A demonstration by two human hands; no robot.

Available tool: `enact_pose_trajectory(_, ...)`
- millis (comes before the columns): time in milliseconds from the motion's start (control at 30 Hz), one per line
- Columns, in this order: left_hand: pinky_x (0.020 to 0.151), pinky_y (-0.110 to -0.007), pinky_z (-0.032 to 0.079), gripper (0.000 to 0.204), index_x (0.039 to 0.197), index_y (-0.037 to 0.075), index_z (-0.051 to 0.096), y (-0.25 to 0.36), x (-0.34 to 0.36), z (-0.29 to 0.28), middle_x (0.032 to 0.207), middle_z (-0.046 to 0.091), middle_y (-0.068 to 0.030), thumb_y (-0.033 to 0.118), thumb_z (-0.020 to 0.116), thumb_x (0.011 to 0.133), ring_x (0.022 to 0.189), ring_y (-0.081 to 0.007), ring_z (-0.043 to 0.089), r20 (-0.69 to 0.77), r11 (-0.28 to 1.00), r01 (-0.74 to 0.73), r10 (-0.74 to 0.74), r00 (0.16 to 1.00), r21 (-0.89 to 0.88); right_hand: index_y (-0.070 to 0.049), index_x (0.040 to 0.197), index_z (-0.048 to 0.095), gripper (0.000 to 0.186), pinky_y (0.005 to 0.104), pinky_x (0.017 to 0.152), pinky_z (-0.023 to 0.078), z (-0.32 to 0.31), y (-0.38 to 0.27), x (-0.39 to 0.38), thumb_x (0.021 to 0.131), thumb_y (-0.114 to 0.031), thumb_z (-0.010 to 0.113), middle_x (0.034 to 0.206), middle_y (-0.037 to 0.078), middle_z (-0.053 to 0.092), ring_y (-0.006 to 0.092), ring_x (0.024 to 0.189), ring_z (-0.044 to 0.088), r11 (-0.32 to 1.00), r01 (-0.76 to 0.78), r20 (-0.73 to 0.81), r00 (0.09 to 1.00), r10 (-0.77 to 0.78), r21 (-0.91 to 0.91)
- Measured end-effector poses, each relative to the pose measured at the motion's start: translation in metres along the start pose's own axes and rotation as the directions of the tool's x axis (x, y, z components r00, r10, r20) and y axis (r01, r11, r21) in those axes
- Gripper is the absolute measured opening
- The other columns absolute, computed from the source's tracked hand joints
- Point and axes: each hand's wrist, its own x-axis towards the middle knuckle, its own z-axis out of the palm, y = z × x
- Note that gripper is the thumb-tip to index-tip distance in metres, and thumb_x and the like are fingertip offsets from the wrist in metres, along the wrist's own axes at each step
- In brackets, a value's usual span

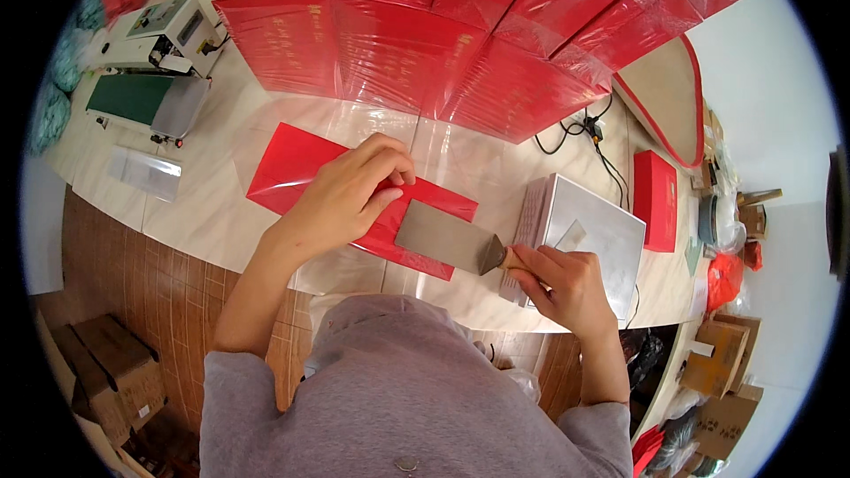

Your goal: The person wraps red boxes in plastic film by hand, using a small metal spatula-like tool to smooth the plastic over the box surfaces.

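A flat red box point(297, 155) lies on the table in front of me, with shiny clear film point(257, 124) on and around it. My left hand point(354, 190) is over the box's middle, fingers curled in and closed. What its fingertips pinch, if anything, is hidden. In my right hand point(567, 283) is a scraper point(447, 237), gripped by its wooden handle. Its wide metal blade lies over the right part of the red box, pointing left toward my left hand.
Film-wrapped red boxes point(398, 53) are stacked behind the work spot. To the right are a silver-topped block point(602, 230), another red box point(655, 204) and black cables point(593, 128). A machine with a green belt point(128, 97) is at far left; cardboard boxes point(111, 363) are lower left.
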Motion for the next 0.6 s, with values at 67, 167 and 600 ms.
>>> enact_pose_trajectory(67, 0.078, -0.034, 0.052, 0.018, 0.100, 0.002, 0.052, 0.003, -0.001, -0.001, 0.108, 0.052, -0.0090, -0.006, 0.060, 0.085, 0.089, -0.0223, 0.062, -0.021, 0.999, 0.015, -0.016, 1.000, -0.032, -0.006, 0.101, 0.068, 0.023, 0.0348, 0.043, 0.043, -0.001, 0.003, 0.004, 0.083, -0.020, 0.073, 0.066, 0.005, 0.059, 0.0221, 0.048, 0.058, 1.000, -0.003, -0.005, 1.000, 0.003, 0.007)
enact_pose_trajectory(167, 0.079, -0.033, 0.053, 0.020, 0.102, 0.002, 0.051, 0.000, -0.001, -0.002, 0.112, 0.049, -0.0105, -0.008, 0.057, 0.087, 0.090, -0.0222, 0.063, -0.027, 1.000, 0.029, -0.029, 0.999, -0.002, -0.006, 0.100, 0.068, 0.023, 0.0337, 0.045, 0.043, -0.003, 0.006, 0.011, 0.082, -0.017, 0.074, 0.067, 0.006, 0.061, 0.0231, 0.049, 0.057, 0.999, -0.012, -0.007, 1.000, 0.013, 0.038)
enact_pose_trajectory(600, 0.089, -0.035, 0.047, 0.039, 0.116, 0.004, 0.046, -0.004, -0.005, 0.000, 0.118, 0.040, -0.0126, 0.000, 0.068, 0.084, 0.098, -0.0212, 0.052, -0.151, 0.997, -0.027, 0.038, 0.988, 0.070, -0.010, 0.099, 0.067, 0.017, 0.0362, 0.047, 0.046, -0.002, 0.024, 0.027, 0.087, -0.021, 0.069, 0.068, 0.004, 0.062, 0.0251, 0.054, 0.060, 0.999, 0.029, -0.028, 0.999, -0.027, 0.043)
